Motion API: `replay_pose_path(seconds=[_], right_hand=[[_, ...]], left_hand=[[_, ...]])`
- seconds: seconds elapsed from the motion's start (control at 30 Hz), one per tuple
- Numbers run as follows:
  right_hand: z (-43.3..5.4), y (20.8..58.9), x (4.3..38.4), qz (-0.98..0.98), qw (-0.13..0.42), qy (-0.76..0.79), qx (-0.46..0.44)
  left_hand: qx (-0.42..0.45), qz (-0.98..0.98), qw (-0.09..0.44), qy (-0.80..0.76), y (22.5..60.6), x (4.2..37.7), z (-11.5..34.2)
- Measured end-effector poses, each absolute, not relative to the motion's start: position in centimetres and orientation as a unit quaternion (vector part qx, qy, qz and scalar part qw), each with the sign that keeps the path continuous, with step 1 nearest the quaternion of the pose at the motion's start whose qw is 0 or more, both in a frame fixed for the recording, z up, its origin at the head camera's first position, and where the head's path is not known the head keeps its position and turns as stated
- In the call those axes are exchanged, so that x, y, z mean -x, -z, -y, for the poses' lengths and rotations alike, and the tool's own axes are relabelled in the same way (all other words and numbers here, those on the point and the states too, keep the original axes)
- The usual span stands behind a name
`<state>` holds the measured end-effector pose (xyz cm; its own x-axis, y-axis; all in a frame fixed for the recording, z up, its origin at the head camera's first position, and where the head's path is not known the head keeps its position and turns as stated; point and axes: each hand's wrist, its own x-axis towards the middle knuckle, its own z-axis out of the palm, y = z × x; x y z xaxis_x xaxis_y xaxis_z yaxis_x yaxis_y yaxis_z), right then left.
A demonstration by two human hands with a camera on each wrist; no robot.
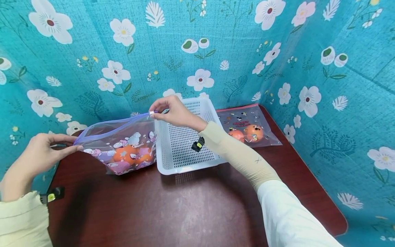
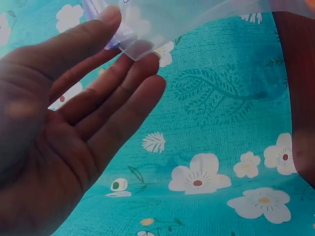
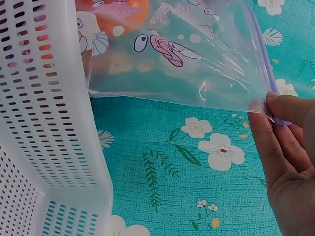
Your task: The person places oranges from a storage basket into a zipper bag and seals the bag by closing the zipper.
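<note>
A clear zip bag (image 1: pixel 132 137) printed with shells and sea creatures stands on the table, left of the basket, with orange round things (image 1: pixel 126 154) inside. Its purple zip edge stretches between both hands. My left hand (image 1: pixel 46 152) pinches the left corner of that edge between thumb and forefinger; in the left wrist view its other fingers (image 2: pixel 133 108) extend loosely. At the opposite corner, by the white slider (image 1: pixel 151 113), my right hand (image 1: pixel 174 111) pinches the edge with thumb and fingers. The bag's mouth gapes slightly between the hands.
A white perforated basket (image 1: pixel 188 168) stands mid-table beneath my right forearm. Behind that arm, to the right, lies another clear zip bag (image 1: pixel 265 120) with a red edge and two orange round things. Teal flowered cloth (image 1: pixel 197 48) hangs around the dark red table (image 1: pixel 185 212).
</note>
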<state>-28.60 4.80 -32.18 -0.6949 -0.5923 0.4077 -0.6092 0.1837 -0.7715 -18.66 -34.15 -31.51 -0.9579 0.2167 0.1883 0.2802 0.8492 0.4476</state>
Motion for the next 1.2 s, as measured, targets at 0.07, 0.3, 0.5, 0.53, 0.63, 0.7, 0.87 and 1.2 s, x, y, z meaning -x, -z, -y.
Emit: replay_pose_path(seconds=[0.07, 0.3, 0.5, 0.53, 0.63, 0.7, 0.87, 1.2], right_hand=[[-4.8, 32.2, 28.6, 0.771, 0.008, -0.504, -0.390], [-4.6, 32.3, 28.8, 0.768, 0.000, -0.505, -0.393], [-4.5, 32.3, 28.9, 0.768, 0.005, -0.503, -0.396], [-4.5, 32.3, 28.9, 0.768, 0.005, -0.503, -0.396], [-4.5, 32.2, 28.9, 0.768, 0.003, -0.502, -0.397], [-4.6, 32.2, 28.9, 0.768, 0.003, -0.504, -0.395], [-4.6, 32.3, 28.9, 0.768, 0.000, -0.511, -0.387], [-4.4, 33.3, 28.9, 0.764, -0.037, -0.536, -0.357]], left_hand=[[0.113, 0.965, 0.079, 0.225, 31.4, 18.6, 34.1], [0.109, 0.974, 0.109, 0.163, 30.6, 18.4, 34.1], [0.121, 0.976, 0.104, 0.150, 30.0, 18.3, 33.8], [0.118, 0.975, 0.105, 0.156, 29.9, 18.2, 33.8], [0.113, 0.970, 0.126, 0.172, 29.5, 17.8, 33.8], [0.115, 0.963, 0.160, 0.183, 29.3, 17.6, 33.9], [0.134, 0.932, 0.255, 0.220, 29.1, 17.3, 34.2], [0.110, 0.935, 0.242, 0.234, 30.0, 17.6, 35.2]])
